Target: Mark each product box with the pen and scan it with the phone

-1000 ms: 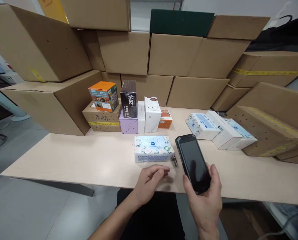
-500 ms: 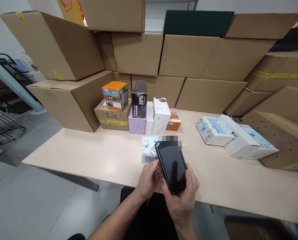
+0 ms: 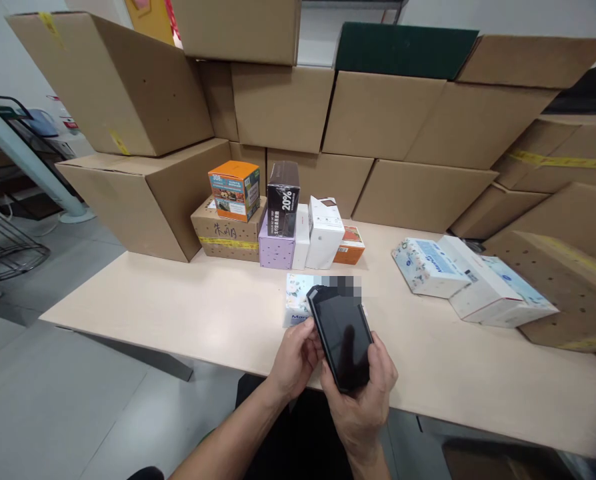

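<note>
A black handheld device with a dark screen, like a thick smartphone (image 3: pixel 342 343), is tilted above the table's front edge. My right hand (image 3: pixel 363 393) is wrapped round its lower end, thumb on one side and fingers on the other. At the device's left edge, my left hand (image 3: pixel 295 353) is closed, its curled fingers pressed to the side and partly hidden behind it. Behind the device lies a white, flower-printed tissue pack (image 3: pixel 298 298), mostly covered by it. The top of the device is blurred by pixel blocks.
On the table (image 3: pixel 218 320) stand an orange box (image 3: pixel 235 190), a dark "20%" box (image 3: pixel 283 200), a purple box (image 3: pixel 277 248) and white boxes (image 3: pixel 325 233). More tissue packs (image 3: pixel 431 267) lie at right. Stacked cartons (image 3: pixel 283 110) wall the back and sides.
The view has shifted slightly. Both hands keep the same hold on the device, which has barely moved.
</note>
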Demonstrator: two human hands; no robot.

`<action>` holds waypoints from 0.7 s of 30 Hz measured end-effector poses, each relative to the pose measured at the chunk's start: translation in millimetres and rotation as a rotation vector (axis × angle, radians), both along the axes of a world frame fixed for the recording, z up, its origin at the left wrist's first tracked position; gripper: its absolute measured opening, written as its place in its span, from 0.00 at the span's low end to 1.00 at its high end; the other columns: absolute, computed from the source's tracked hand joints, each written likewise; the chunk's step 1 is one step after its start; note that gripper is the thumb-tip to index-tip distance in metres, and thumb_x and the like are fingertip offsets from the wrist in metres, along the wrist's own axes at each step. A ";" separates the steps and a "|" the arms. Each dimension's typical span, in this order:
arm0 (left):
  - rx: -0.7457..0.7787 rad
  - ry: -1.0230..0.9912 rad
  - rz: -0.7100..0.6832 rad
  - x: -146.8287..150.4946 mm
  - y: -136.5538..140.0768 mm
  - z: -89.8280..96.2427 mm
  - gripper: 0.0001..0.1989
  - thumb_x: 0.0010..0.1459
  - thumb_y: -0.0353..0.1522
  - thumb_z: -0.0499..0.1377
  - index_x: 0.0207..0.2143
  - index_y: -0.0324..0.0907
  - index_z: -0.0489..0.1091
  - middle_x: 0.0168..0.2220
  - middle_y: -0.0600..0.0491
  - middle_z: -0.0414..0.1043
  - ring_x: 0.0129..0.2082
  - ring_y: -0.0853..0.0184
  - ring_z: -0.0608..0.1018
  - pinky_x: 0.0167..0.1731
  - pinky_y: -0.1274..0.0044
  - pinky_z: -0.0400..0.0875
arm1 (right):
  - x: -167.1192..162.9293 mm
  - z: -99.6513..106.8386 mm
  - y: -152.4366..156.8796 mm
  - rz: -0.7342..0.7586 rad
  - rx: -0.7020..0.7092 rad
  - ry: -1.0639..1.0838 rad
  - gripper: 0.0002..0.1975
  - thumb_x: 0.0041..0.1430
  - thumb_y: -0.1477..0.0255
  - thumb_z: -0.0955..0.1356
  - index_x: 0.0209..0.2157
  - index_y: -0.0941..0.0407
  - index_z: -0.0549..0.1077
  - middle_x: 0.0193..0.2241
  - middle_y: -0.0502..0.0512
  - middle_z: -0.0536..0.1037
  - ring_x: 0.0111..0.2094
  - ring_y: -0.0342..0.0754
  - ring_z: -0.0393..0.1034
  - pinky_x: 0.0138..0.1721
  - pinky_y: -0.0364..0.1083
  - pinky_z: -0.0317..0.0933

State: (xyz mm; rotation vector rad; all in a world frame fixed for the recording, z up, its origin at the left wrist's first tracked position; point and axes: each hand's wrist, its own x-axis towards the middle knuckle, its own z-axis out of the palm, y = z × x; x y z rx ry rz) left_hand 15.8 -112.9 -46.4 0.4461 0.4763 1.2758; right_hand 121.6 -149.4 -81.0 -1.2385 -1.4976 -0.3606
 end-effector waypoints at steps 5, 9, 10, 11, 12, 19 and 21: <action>-0.020 -0.002 -0.004 -1.8 1.0 -4.7 0.16 0.54 0.42 0.67 0.25 0.37 0.74 0.24 0.54 0.74 0.24 0.72 0.75 0.29 0.81 0.70 | 0.9 -0.4 -0.1 -0.008 -0.009 -0.008 0.46 0.52 0.71 0.76 0.67 0.57 0.54 0.58 0.73 0.66 0.57 0.68 0.65 0.48 0.67 0.68; -0.043 -0.004 -0.014 -2.7 0.7 -3.1 0.16 0.53 0.42 0.68 0.25 0.37 0.73 0.23 0.55 0.72 0.24 0.73 0.74 0.29 0.81 0.71 | 1.3 0.0 0.5 -0.012 -0.016 -0.028 0.47 0.51 0.71 0.76 0.68 0.57 0.52 0.58 0.73 0.66 0.57 0.67 0.65 0.47 0.67 0.68; -0.049 -0.002 -0.014 -2.9 0.7 -2.4 0.17 0.52 0.42 0.68 0.25 0.37 0.73 0.22 0.56 0.71 0.24 0.73 0.74 0.30 0.81 0.71 | 1.5 -0.2 0.6 -0.015 -0.016 -0.032 0.47 0.52 0.71 0.76 0.68 0.57 0.52 0.58 0.73 0.66 0.56 0.67 0.65 0.47 0.67 0.68; -0.055 0.000 -0.014 -3.0 0.8 -1.6 0.17 0.52 0.42 0.69 0.24 0.37 0.73 0.22 0.56 0.71 0.24 0.73 0.74 0.30 0.81 0.71 | 1.7 -0.6 0.7 -0.016 -0.018 -0.035 0.47 0.52 0.71 0.76 0.68 0.57 0.52 0.58 0.73 0.67 0.56 0.68 0.65 0.47 0.67 0.68; -0.060 0.001 -0.014 -3.2 0.8 -1.0 0.18 0.51 0.42 0.69 0.23 0.37 0.72 0.22 0.55 0.72 0.24 0.73 0.74 0.30 0.81 0.71 | 1.9 -1.1 0.7 -0.017 -0.017 -0.036 0.47 0.52 0.71 0.76 0.68 0.57 0.53 0.58 0.74 0.67 0.56 0.68 0.65 0.47 0.67 0.68; -0.061 -0.005 -0.005 -2.4 0.3 -1.3 0.17 0.51 0.42 0.69 0.25 0.37 0.72 0.22 0.55 0.72 0.24 0.73 0.75 0.30 0.81 0.72 | 1.9 -2.9 -0.1 -0.018 -0.018 -0.017 0.46 0.52 0.70 0.76 0.68 0.57 0.53 0.59 0.73 0.67 0.56 0.67 0.66 0.48 0.67 0.68; -0.062 -0.014 0.006 -1.7 0.1 -1.3 0.17 0.51 0.41 0.69 0.24 0.37 0.72 0.22 0.56 0.71 0.24 0.73 0.74 0.30 0.81 0.72 | 1.0 -1.8 -0.3 -0.024 -0.013 -0.014 0.46 0.53 0.70 0.75 0.68 0.57 0.53 0.59 0.72 0.66 0.57 0.67 0.66 0.48 0.66 0.68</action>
